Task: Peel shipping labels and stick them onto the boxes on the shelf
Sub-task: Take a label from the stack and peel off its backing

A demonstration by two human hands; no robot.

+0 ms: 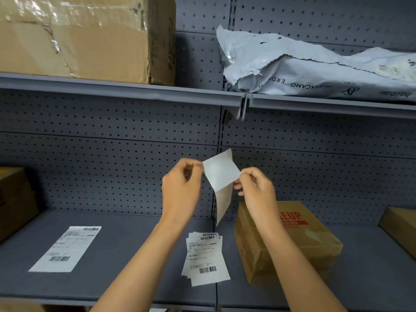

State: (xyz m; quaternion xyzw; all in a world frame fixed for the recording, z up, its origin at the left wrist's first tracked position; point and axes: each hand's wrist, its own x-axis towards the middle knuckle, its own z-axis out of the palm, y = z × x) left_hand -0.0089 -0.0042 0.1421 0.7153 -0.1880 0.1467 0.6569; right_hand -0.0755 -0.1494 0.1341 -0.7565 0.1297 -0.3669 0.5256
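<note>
I hold a white shipping label (221,172) up in front of the pegboard, its blank side toward me. My left hand (181,188) pinches its left corner and my right hand (255,188) pinches its right edge. A strip of tan backing paper (224,203) hangs down from it, partly peeled away. Below, a small stack of printed labels (206,257) lies on the grey shelf (135,255). A single label (66,248) lies flat further left. A brown box with red print (292,239) sits on the shelf under my right forearm.
A large taped cardboard box (85,37) and a torn grey mailer bag (315,68) rest on the upper shelf (123,88). Another box edge (15,199) shows at far left and one (400,228) at far right.
</note>
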